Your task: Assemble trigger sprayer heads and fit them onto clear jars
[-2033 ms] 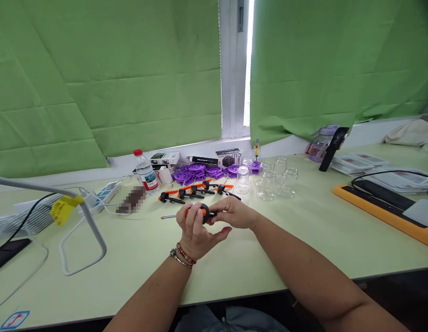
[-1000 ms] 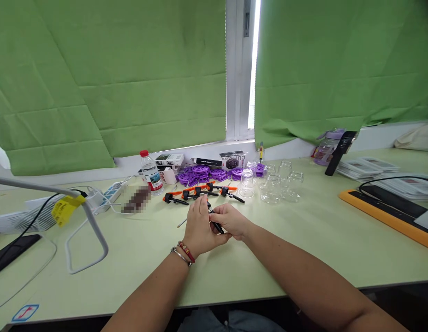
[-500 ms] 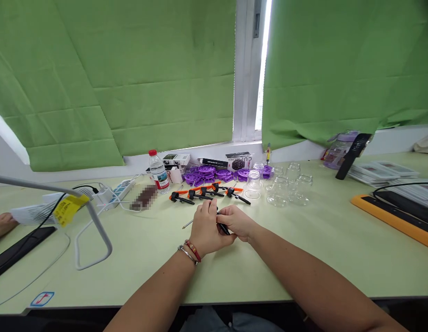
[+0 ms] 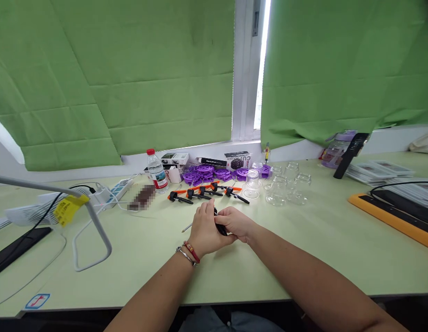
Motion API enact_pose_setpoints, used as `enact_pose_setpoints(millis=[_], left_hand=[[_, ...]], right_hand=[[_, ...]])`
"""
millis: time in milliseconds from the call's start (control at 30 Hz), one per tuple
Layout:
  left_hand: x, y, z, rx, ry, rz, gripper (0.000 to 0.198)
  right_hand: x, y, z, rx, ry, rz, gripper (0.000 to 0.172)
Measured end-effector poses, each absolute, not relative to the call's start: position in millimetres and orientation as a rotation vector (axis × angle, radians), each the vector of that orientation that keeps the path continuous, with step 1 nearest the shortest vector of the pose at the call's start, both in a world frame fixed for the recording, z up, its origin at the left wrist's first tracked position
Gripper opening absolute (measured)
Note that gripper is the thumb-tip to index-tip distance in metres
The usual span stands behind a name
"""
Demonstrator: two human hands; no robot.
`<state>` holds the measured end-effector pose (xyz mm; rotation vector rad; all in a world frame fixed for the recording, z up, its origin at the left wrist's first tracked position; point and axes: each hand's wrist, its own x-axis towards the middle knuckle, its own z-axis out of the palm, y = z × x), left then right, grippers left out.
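Note:
Over the middle of the table, my left hand point(image 4: 207, 228) is closed around a black plastic part point(image 4: 221, 228), with a red bracelet and a silver bangle on the wrist. My right hand point(image 4: 237, 223) meets it from the right, its fingers pinching the same part. Most of the part is hidden by my fingers. A thin metal rod point(image 4: 187, 228) sticks out to the left of my left hand; whether it joins the black part I cannot tell. Just beyond my hands lie several black-and-orange assemblies point(image 4: 200, 192) with similar thin rods.
Purple plastic wheel-like pieces point(image 4: 203, 173) lie behind the assemblies, beside a water bottle point(image 4: 157, 171). Several clear glass cups point(image 4: 276, 196) stand to the right. An orange-and-black case point(image 4: 390, 216) lies at far right. A grey metal frame point(image 4: 105, 242) and cables occupy the left.
Both hands stay on the black part, which has turned slightly between my fingers. The view has shifted a little, and the other person's hand at the left edge is out of sight.

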<state>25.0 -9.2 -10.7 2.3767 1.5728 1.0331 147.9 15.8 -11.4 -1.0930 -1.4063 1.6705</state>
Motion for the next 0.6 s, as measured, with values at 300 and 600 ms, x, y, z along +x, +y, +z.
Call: enact_pose_setpoints(millis=[300,600], left_hand=[[22.8,-6.7,-14.7,2.353,1.499,1.045,0.114],[21.5,-8.0,-11.0,2.268,1.462,1.006,0.126]], right_hand=[[148.4,17.4,-13.7,-1.112,-1.421,1.653,0.027],[147.2,15.6,-11.0,-1.126,-1.426,1.644,0.027]])
